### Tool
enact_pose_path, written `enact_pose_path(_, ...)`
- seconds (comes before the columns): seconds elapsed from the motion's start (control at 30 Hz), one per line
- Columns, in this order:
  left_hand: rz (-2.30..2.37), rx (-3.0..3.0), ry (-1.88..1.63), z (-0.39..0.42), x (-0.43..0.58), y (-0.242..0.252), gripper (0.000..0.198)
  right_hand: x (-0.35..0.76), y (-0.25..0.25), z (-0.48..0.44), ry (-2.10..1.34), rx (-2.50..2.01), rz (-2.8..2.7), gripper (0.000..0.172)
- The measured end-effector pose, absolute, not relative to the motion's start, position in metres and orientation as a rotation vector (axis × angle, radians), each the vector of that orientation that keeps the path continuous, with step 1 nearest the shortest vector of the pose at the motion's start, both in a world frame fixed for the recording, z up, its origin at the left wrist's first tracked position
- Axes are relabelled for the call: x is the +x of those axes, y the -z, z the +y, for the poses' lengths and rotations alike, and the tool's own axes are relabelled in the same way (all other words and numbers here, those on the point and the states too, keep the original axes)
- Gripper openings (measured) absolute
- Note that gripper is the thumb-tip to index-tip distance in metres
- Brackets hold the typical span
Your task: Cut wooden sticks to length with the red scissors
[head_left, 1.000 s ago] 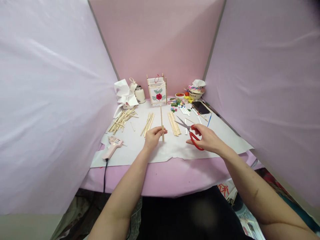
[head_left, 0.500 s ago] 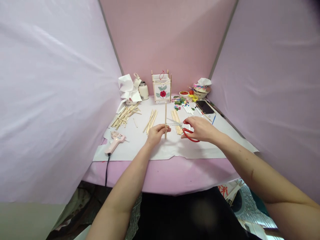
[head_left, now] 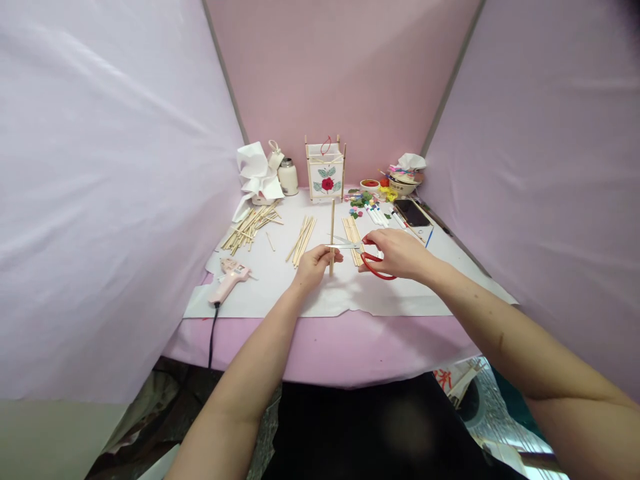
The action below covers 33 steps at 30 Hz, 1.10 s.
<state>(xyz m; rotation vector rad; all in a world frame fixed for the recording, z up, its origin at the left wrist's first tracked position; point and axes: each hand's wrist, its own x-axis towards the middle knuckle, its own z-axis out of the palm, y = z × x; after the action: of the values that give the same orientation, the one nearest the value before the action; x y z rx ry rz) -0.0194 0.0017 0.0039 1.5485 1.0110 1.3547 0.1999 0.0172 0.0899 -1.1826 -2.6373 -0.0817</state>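
Note:
My left hand (head_left: 315, 263) pinches a thin wooden stick (head_left: 332, 220) near its lower end and holds it upright over the white paper sheet (head_left: 280, 293). My right hand (head_left: 397, 253) grips red-handled scissors (head_left: 367, 257). Their silver blades point left and sit across the stick just above my left fingers. Two small bundles of similar sticks (head_left: 301, 239) lie flat on the paper on either side of the held stick.
A pink glue gun (head_left: 227, 280) with a black cord lies at the left. A loose stick pile (head_left: 250, 225), crumpled paper, a jar, a small paper lantern (head_left: 325, 173), markers, a phone (head_left: 413, 213) and bowls line the back. Pink cloth walls close in on three sides.
My right hand swung the scissors left from beside the stick until the blades reached it. The left hand kept its hold on the stick.

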Motion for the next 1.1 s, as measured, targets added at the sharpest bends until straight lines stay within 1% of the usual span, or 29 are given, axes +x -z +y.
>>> enact_pose_path(0.1, 1.029, 1.567, -1.353, 0.001, -0.019, -0.003, 0.02, 0.198, -0.091, 0.018, 0.104, -1.185, -2.648, 0.053)
enact_pose_path(0.3, 1.048, 1.603, -1.348, 0.001, -0.019, -0.003, 0.019, 0.194, -0.093, 0.019, 0.085, -1.213, -2.655, 0.057)
enact_pose_path(0.67, 1.065, 1.581, -1.327, 0.001, -0.019, -0.004, 0.017, 0.19, -0.09, 0.02, 0.049, -1.227, -2.67, 0.054)
enact_pose_path(0.97, 1.08, 1.576, -1.331, 0.001, -0.02, -0.005, 0.017, 0.187, -0.095, 0.024, 0.165, -1.271, -2.749, 0.051)
enact_pose_path(1.1, 1.078, 1.571, -1.345, 0.001, -0.019, -0.004, 0.018, 0.187, -0.1, 0.023, 0.193, -1.317, -2.794, 0.054)
